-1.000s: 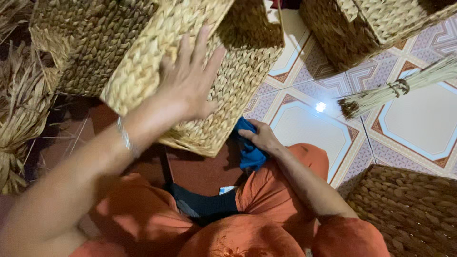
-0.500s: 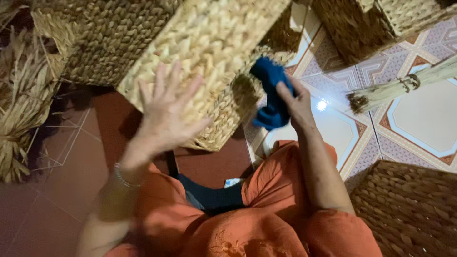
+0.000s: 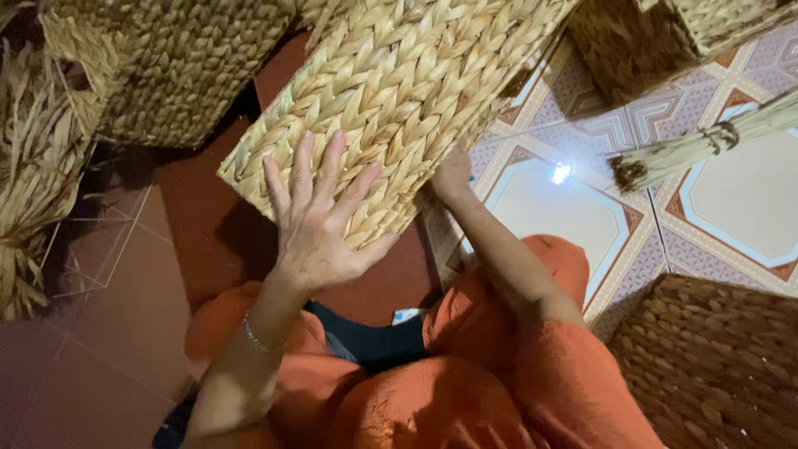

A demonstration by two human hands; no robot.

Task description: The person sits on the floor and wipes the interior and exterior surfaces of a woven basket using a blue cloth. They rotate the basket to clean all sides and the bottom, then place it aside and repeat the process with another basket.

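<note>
Patterned floor tiles (image 3: pixel 549 208) in cream, lilac and rust spread across the right of the view, giving way to plain red-brown floor on the left. Above the person's lap, a pale woven basket (image 3: pixel 399 91) is held off the floor, tilted, with its long axis running from the lower left up toward the top right edge of the view; its flat braided face is turned toward the camera and its lower corner points down at the red floor. The left hand (image 3: pixel 320 224) lies flat against that face near the lower corner, fingers spread and released rather than clenched, a thin bracelet (image 3: pixel 253 333) on the wrist. The right hand (image 3: pixel 453 170) reaches up to the basket's lower right edge; its fingers are hidden behind the weave, so whether it grips cannot be told. A darker woven basket (image 3: pixel 183 66) stands at the upper left, with loose dried straw (image 3: pixel 33 183) along the left edge. Another dark basket (image 3: pixel 715 357) fills the lower right corner, one more sits at the top right (image 3: pixel 640 41), and a bound straw bundle (image 3: pixel 698 145) lies on the tiles at the right.
</note>
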